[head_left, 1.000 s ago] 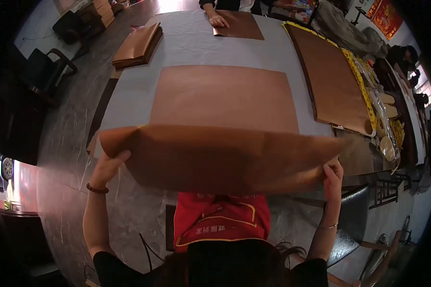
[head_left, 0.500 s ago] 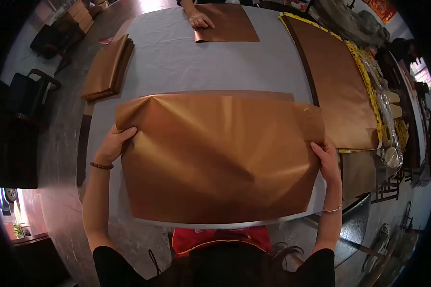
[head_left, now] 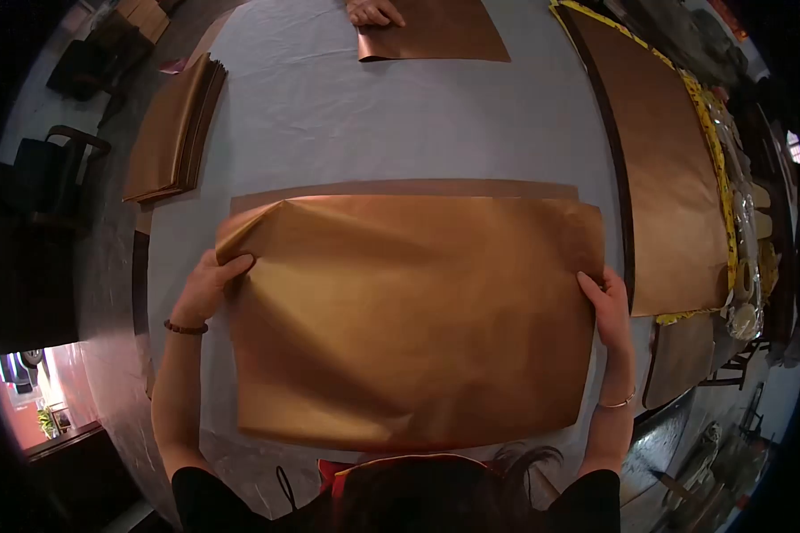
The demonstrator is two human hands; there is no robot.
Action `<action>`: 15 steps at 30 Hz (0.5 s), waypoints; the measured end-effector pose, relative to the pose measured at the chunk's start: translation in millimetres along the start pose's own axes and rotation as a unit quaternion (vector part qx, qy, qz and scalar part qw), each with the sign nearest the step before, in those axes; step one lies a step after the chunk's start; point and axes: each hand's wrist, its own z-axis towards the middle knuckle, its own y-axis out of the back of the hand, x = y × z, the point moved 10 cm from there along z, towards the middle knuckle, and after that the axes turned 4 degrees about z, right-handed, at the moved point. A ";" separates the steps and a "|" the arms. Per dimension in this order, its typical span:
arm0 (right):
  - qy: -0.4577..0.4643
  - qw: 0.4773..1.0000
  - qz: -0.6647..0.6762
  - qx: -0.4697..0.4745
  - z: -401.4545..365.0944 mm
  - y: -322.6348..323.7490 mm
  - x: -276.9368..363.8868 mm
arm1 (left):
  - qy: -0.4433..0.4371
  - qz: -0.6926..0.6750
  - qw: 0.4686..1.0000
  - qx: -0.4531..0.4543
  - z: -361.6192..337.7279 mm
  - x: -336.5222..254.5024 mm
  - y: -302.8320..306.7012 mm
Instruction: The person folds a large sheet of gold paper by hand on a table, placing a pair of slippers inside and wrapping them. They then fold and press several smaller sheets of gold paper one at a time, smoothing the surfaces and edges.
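A wide copper-brown sheet (head_left: 418, 311) spans the space between my hands, its surface smooth and shiny with a crease at the upper left. My left hand (head_left: 206, 286) pinches its left edge, thumb on top. On the right edge my right hand (head_left: 606, 302) grips it the same way, fingers behind. Beneath its far edge shows a strip of another brown sheet (head_left: 409, 187) lying on the grey-covered table (head_left: 400, 124). The sheet's near edge hangs close to my body, over the table's front.
A folded stack of brown sheets (head_left: 173, 133) lies at the table's left edge. At right is a large brown pile (head_left: 667, 169) on yellow wrapping. Across the table, another person's hand (head_left: 375, 12) rests on a brown sheet (head_left: 444, 35). A chair (head_left: 62, 164) stands at left.
The sheet in my hands has flattened, and its near edge has come closer to my body. My view has tilted down, so the far sheet and person's hand sit higher.
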 end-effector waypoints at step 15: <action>-0.029 0.999 -0.036 0.008 6.0 1.2 -6.1 | -0.130 0.070 0.980 -0.133 29.2 -46.7 17.8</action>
